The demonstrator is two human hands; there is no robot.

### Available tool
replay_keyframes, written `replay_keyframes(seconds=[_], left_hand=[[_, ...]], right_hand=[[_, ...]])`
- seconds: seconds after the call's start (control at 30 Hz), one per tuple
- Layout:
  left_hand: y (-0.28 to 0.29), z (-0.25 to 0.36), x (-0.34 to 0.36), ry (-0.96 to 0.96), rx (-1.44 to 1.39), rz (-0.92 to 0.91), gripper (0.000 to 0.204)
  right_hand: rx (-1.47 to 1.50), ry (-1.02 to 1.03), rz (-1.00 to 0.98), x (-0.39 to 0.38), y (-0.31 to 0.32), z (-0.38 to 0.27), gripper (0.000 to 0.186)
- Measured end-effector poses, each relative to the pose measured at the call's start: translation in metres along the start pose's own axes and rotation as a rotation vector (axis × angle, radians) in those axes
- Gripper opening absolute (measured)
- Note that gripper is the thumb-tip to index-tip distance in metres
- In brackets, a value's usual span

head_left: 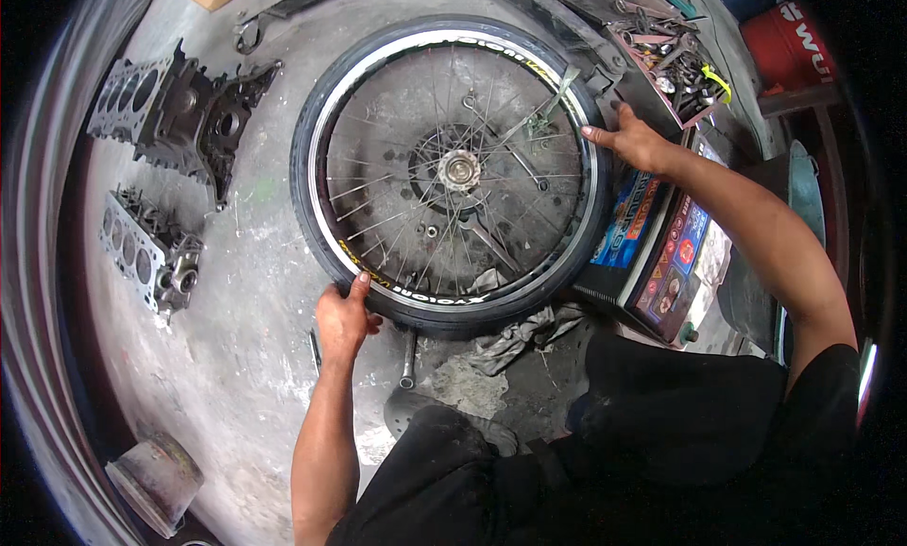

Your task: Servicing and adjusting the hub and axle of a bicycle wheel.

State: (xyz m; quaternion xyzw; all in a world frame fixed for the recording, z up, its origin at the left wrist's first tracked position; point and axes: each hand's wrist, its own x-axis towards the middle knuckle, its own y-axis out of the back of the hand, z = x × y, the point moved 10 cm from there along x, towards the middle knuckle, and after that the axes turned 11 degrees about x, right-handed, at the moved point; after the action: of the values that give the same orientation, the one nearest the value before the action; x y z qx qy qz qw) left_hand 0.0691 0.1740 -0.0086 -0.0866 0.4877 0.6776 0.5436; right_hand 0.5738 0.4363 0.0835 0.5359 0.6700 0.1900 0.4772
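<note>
A spoked bicycle wheel (313,173) with a black tire and a silver hub is held level over the grey floor. My left hand (346,315) grips it at the lower left, thumb on the rim and fingers at the tire's side. My right hand (631,140) holds the upper right edge, thumb on the rim. Wrenches (492,237) show through and around the spokes, with a small nut near the hub. A crumpled grey rag (515,348) lies just below the wheel. A greenish strap or tool crosses the rim near my right hand; I cannot make out which.
Two engine castings (165,107) (142,253) lie at left, a bucket (151,480) lower left. At right are boxed batteries (666,281), a tray of tools (661,59), a red drum (775,45) and a teal container (805,215). A long dark metal bar (548,8) lies behind the wheel.
</note>
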Motion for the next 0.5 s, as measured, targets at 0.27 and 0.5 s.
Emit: replay_keyframes(seconds=[0.27,0.5], left_hand=[[0.017,0.204,-0.067,-0.655,0.730,0.308,0.037],[-0.010,0.260,0.003,-0.664,0.667,0.094,0.051]], right_hand=[[0.681,-0.062,-0.102,0.036,-0.033,-0.006,0.099],[0.613,0.009,0.012,0.029,-0.011,-0.029,0.124]])
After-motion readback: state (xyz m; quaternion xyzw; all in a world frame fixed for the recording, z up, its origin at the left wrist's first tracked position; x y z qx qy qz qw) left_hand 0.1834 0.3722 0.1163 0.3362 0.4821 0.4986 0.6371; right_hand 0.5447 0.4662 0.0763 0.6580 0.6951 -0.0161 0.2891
